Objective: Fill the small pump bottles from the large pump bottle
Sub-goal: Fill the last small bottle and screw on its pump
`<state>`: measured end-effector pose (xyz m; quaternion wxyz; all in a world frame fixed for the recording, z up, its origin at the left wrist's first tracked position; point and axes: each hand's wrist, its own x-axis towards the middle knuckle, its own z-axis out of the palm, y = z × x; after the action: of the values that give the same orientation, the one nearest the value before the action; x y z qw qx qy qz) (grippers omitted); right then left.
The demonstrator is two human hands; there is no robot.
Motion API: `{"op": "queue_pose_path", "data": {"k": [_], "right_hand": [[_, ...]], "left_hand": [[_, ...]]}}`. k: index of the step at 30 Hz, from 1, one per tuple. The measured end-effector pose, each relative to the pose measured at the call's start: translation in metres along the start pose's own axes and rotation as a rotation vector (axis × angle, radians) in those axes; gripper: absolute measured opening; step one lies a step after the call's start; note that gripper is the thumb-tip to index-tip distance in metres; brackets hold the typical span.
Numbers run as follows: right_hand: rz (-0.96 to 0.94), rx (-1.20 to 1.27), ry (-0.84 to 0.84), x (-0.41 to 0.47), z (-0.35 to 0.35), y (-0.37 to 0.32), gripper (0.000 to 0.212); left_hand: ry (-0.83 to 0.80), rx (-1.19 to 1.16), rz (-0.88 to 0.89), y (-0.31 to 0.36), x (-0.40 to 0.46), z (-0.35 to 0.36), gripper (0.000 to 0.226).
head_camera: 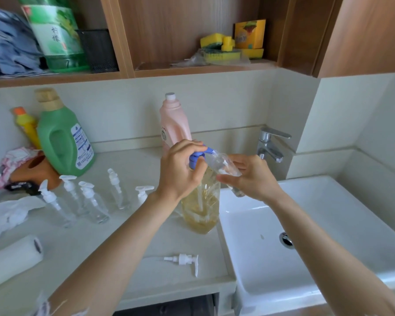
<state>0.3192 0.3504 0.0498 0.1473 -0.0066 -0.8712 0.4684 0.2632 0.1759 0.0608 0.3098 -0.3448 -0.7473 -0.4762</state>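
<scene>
One white sink at right, basin bare, counter edge beside it. Big clear bottle at counter's sink-side edge, amber liquid low inside. Left hand curled over its blue pump. Right hand pinches small uncapped bottle, tilted, mouth at spout, looks nearly empty. Five small capped bottles stand left, clear. Loose white pump lies near front edge.

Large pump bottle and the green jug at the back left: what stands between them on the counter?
Head view: five small pump bottles stand in a loose row between the large pump bottle and the green jug, all clear and capped.
</scene>
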Motion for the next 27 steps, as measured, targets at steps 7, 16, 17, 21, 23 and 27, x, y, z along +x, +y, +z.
{"op": "queue_pose_path", "data": {"k": [7, 16, 17, 21, 23, 27], "right_hand": [[0.0, -0.028, -0.006, 0.0, -0.003, 0.002, 0.035], [-0.003, 0.082, -0.014, 0.011, -0.007, -0.007, 0.05], [0.001, 0.087, -0.014, 0.012, -0.007, -0.005, 0.051], [0.005, 0.116, -0.014, 0.012, -0.003, 0.0, 0.061], [0.017, 0.126, -0.018, 0.012, -0.002, 0.003, 0.068], [0.013, 0.107, -0.041, 0.01, -0.002, 0.009, 0.042]], "left_hand": [[-0.049, 0.08, 0.01, 0.005, -0.004, -0.003, 0.039], [-0.086, 0.061, -0.061, 0.009, 0.018, -0.018, 0.043], [-0.081, 0.057, -0.057, 0.009, 0.017, -0.017, 0.043], [-0.059, 0.037, -0.052, 0.007, 0.017, -0.014, 0.041], [-0.035, 0.021, -0.064, 0.007, 0.014, -0.011, 0.04], [-0.019, 0.018, -0.071, 0.003, 0.002, -0.005, 0.042]]}}
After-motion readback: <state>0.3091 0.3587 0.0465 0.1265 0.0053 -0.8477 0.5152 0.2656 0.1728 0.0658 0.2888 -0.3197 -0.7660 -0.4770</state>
